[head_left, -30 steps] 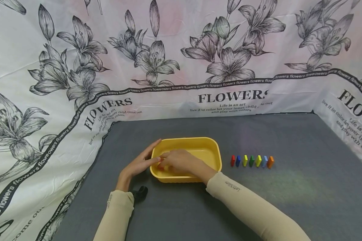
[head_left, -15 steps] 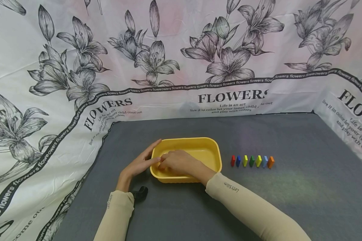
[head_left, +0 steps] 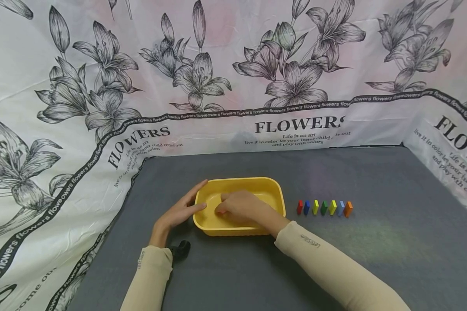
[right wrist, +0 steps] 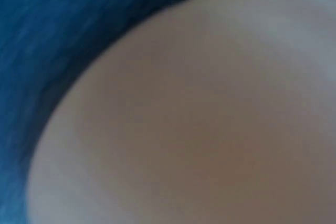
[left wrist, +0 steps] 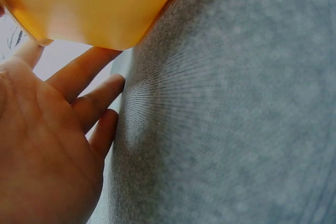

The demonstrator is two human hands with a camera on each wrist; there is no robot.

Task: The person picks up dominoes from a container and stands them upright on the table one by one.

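Observation:
A yellow plastic tub (head_left: 272, 185) stands on the dark grey tabletop in the head view. My left hand (head_left: 180, 211) rests against its left end, fingers spread and fairly straight, thumb reaching over the rim. In the left wrist view this hand (left wrist: 47, 140) shows its palm, with fingers touching the tub's outer wall (left wrist: 100, 9). Inside the tub, my right hand (head_left: 243, 206) has curled fingers, pinching a small reddish piece (head_left: 222, 211) mostly hidden by them. The right wrist view shows only blurred skin against a dark blue surface.
Right of the tub, several small upright blocks stand in a row: a red block (head_left: 299, 207), blue, yellow and green ones, and an orange block (head_left: 348, 209) at the end. A floral cloth (head_left: 218, 86) hangs behind the table. A black strap (head_left: 180, 250) sits by the left wrist.
My right hand has drawn back to the right inside the tub, away from the left thumb, with the reddish piece at its fingertips. The left hand and the block row stay put.

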